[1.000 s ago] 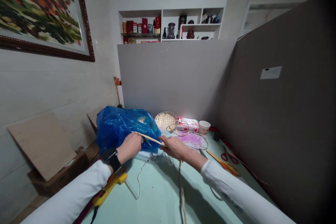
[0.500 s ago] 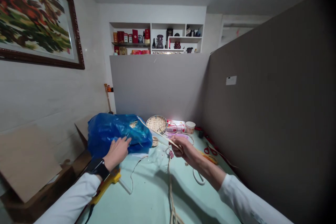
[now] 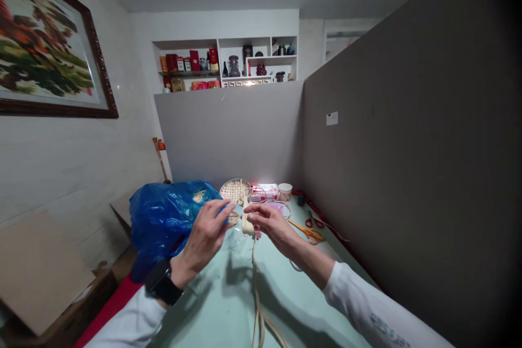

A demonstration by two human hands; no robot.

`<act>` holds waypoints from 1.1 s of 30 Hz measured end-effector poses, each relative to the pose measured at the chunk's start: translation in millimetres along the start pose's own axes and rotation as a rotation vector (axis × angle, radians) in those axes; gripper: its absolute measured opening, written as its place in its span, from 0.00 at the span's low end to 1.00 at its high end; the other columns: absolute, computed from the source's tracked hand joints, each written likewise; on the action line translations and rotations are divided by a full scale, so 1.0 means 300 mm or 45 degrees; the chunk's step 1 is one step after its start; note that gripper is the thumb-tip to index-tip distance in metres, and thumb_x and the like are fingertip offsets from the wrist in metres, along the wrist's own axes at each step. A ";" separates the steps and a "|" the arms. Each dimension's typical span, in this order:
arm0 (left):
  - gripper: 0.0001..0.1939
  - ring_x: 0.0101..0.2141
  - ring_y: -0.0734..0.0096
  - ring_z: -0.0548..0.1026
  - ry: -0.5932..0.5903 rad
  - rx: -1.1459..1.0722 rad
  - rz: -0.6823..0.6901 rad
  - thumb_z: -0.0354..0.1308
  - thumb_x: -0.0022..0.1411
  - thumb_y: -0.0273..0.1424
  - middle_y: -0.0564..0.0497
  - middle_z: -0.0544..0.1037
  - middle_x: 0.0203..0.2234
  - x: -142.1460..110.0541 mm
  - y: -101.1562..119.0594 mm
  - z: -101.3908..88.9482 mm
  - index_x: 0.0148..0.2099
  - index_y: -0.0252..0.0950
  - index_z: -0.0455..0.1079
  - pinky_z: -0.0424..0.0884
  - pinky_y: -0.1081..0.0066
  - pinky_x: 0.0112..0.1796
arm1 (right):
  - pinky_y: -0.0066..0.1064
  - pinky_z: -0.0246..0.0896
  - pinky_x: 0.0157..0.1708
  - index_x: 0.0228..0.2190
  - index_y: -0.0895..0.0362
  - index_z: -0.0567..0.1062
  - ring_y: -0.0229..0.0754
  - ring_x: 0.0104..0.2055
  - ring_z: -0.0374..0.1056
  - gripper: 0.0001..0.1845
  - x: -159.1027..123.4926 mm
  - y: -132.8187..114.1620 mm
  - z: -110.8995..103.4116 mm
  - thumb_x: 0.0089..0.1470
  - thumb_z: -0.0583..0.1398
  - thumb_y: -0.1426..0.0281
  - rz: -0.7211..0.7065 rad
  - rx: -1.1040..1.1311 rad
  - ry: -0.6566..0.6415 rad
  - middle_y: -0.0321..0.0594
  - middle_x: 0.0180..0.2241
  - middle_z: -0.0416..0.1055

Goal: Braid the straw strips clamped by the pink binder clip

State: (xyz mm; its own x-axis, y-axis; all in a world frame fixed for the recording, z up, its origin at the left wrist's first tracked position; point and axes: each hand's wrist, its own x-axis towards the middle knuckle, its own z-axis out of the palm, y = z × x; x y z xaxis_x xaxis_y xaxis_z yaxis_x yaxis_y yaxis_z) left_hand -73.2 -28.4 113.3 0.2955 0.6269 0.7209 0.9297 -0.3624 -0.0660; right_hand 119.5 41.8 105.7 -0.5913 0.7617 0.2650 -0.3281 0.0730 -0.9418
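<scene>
My right hand (image 3: 272,223) has its fingertips closed on a pale cream strip (image 3: 247,226), which hangs as a flat band just over the table. Facing it is my left hand (image 3: 207,231), its fingers curved and apart, with nothing visible between them. Behind the left wrist bulges a blue plastic bag (image 3: 163,212), with some pale material showing at its opening. Several long beige cords (image 3: 256,293) run down the table below the hands. A round woven bamboo tray (image 3: 233,191) leans at the back.
A white cup (image 3: 285,191) and a pink-and-white packet (image 3: 264,192) stand by the back partition (image 3: 232,136). Orange-handled scissors (image 3: 312,235) and red-handled scissors (image 3: 314,222) lie to the right, near the tall side partition (image 3: 391,163). Cardboard (image 3: 41,266) is at the left.
My left hand has left the blue bag and come right, close to my right hand. The cream strip has come away from the bag with my right hand. The view has shifted right.
</scene>
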 end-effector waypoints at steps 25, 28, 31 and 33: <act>0.06 0.29 0.74 0.64 -0.254 -1.344 -0.543 0.51 0.55 0.27 0.54 0.68 0.25 0.175 0.219 -0.061 0.27 0.35 0.66 0.60 0.73 0.33 | 0.27 0.59 0.32 0.32 0.58 0.74 0.35 0.30 0.65 0.03 -0.085 -0.170 -0.002 0.56 0.59 0.74 -0.827 -0.968 0.116 0.36 0.29 0.71; 0.06 0.28 0.74 0.62 -0.331 -1.369 -0.552 0.51 0.53 0.28 0.55 0.65 0.22 0.176 0.218 -0.054 0.25 0.35 0.64 0.58 0.73 0.31 | 0.26 0.58 0.32 0.28 0.58 0.75 0.35 0.30 0.64 0.04 -0.082 -0.150 -0.011 0.55 0.60 0.73 -0.824 -0.969 0.182 0.35 0.27 0.71; 0.07 0.25 0.75 0.59 -0.431 -1.426 -0.610 0.52 0.51 0.28 0.56 0.61 0.20 0.179 0.213 -0.046 0.22 0.35 0.61 0.56 0.73 0.28 | 0.26 0.58 0.32 0.28 0.58 0.76 0.36 0.31 0.66 0.05 -0.076 -0.137 -0.026 0.55 0.60 0.72 -0.685 -0.887 0.199 0.36 0.28 0.73; 0.08 0.24 0.75 0.58 -0.431 -1.416 -0.661 0.52 0.51 0.29 0.56 0.61 0.19 0.176 0.210 -0.034 0.22 0.36 0.60 0.55 0.73 0.27 | 0.26 0.58 0.32 0.29 0.58 0.77 0.36 0.31 0.66 0.08 -0.074 -0.132 -0.037 0.57 0.58 0.71 -0.600 -0.859 0.194 0.36 0.28 0.74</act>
State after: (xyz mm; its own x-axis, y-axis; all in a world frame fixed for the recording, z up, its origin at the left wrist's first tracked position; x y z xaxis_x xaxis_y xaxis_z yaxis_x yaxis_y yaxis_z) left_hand -1.1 -25.2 154.4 0.1475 0.9526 0.2662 0.3161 -0.3004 0.8999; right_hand 153.7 29.1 134.9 -0.3809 0.6299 0.6768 0.0238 0.7384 -0.6739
